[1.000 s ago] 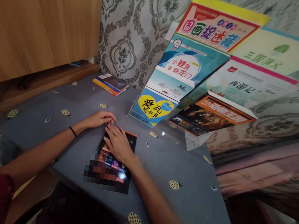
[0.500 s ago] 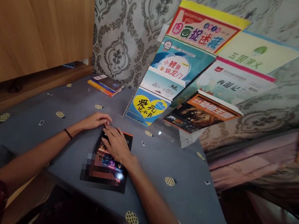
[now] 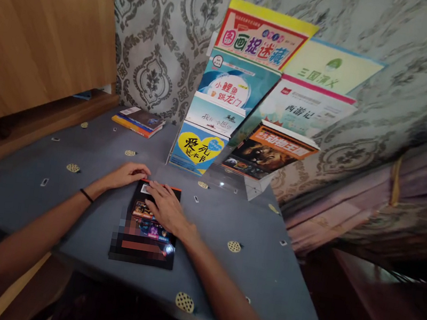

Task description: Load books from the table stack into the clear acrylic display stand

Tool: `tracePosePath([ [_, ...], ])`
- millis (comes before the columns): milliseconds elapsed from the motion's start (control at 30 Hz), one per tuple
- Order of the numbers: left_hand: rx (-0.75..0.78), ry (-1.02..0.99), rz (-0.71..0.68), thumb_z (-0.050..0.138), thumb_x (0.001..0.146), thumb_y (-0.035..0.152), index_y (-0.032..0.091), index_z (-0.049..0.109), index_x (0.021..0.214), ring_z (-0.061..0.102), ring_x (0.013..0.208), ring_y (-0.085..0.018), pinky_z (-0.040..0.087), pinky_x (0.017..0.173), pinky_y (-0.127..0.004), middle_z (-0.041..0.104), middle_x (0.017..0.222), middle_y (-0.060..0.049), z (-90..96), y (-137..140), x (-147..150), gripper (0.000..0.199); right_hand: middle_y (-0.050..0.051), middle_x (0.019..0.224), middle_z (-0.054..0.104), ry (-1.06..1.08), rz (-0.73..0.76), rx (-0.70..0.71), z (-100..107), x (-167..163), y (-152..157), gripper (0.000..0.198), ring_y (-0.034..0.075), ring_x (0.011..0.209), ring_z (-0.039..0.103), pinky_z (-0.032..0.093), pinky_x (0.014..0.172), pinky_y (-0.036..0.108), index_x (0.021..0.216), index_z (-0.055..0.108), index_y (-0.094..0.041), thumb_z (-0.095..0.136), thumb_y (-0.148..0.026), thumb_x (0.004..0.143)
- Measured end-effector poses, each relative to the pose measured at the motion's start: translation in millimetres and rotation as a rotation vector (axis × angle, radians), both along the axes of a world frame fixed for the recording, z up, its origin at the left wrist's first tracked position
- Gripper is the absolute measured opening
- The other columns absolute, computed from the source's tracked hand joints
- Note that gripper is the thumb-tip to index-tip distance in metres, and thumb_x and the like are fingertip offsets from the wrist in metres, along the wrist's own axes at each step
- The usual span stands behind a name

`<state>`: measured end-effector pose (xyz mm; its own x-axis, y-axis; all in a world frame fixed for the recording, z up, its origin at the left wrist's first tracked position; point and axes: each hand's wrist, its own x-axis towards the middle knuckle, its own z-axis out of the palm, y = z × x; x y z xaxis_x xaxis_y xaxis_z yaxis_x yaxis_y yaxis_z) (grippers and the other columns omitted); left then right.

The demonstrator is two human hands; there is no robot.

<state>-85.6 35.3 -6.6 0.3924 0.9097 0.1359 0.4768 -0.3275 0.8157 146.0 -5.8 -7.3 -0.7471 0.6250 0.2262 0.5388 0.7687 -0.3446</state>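
A dark book [image 3: 142,251] with small colourful pictures lies flat on the table, and part of its lower left is blurred into blocks. My right hand [image 3: 167,209] rests on its upper half, fingers stretched out and pressed flat to the cover. At the book's top left corner is my left hand [image 3: 130,175], palm down with its fingers loosely bent and holding nothing; whether its fingertips touch the edge I cannot tell. A white label shows partly beside my right fingertips.
Behind the hands stands a clear display rack [image 3: 254,187] with several books in two columns. A small stack of books [image 3: 141,120] lies at the back left near the wooden cabinet [image 3: 49,20]. The blue-grey tablecloth [image 3: 214,279] carries pineapple prints. A curtain [image 3: 352,203] hangs at right.
The camera view has turned slightly, so the rack appears further left. My hands have parted a little at the book's top edge, and more of the upper cover shows.
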Motion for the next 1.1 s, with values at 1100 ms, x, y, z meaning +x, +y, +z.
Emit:
tracePosePath([
  [1100,0.097,0.128,0.05,0.06,0.084,0.042,0.018,0.069,0.098,0.062,0.076,-0.017,0.048,0.068,-0.028,0.07,0.088,-0.004,2.4,-6.5,5.1,0.029,0.008,0.111,0.075,0.35,-0.251,-0.047,-11.7,73.9,17.0,0.03,0.021,0.105,0.067,0.051,0.097,0.041,0.117,0.071,-0.023,0.048,-0.02,0.098],
])
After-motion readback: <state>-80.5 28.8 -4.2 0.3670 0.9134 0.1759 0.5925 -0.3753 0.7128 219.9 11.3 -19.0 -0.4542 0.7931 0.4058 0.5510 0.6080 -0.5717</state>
